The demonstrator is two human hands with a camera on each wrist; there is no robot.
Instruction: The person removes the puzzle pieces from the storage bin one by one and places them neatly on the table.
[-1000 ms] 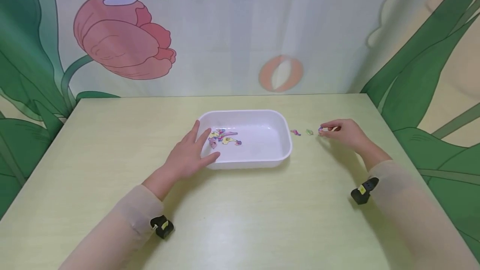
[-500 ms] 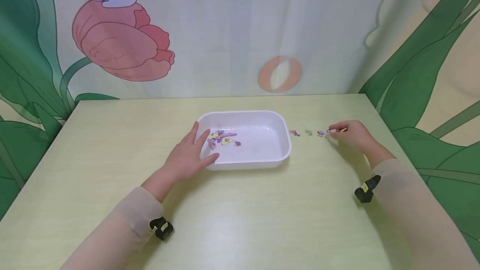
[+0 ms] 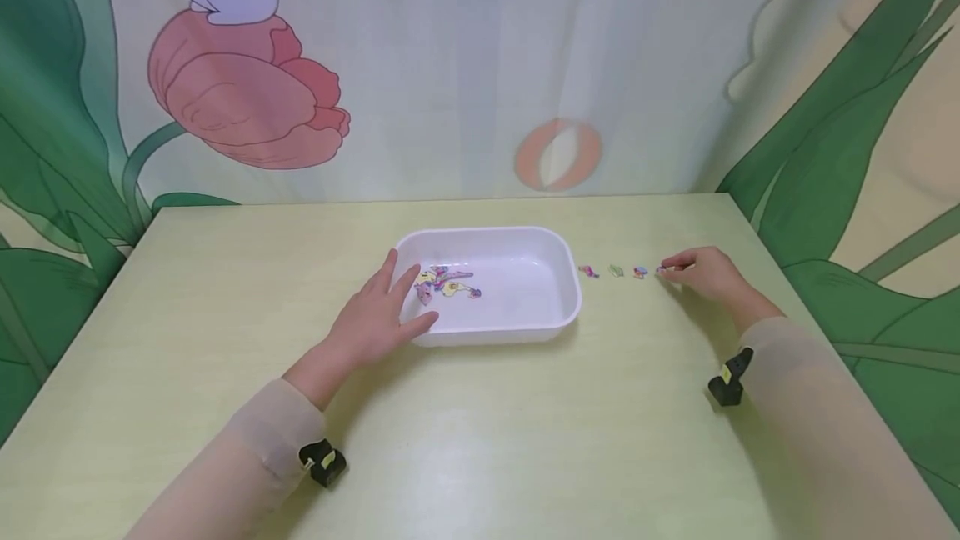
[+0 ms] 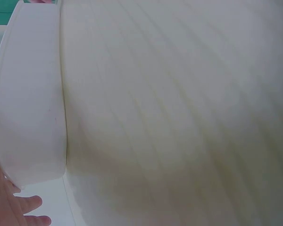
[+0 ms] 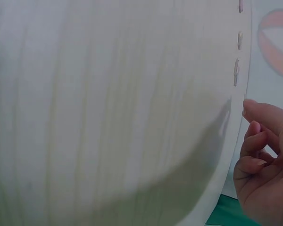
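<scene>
My left hand (image 3: 377,313) rests with spread fingers at the left end of a white plastic tray (image 3: 487,334). Inside the tray, near that hand, lies a small cluster of colourful flat pieces (image 3: 453,288) in yellow, pink and purple. To the right of the tray, my right hand (image 3: 705,276) pinches a small purplish piece (image 3: 660,271) between thumb and fingertips, low over the table. Left of it, in a row, lie a blue-and-orange piece (image 3: 640,272), a green piece (image 3: 616,271) and a pink piece (image 3: 588,271). In the right wrist view the pinched piece is hidden.
The pale wooden table (image 3: 525,440) ends at a straight back edge against a printed curtain (image 3: 450,90). A black wrist camera (image 3: 322,462) sits on the left sleeve, and another black camera (image 3: 729,377) on the right one.
My right hand has set the blue-and-orange piece down at the row's end and shifted right, now with the purplish piece at its fingertips. The left hand has stayed on the tray.
</scene>
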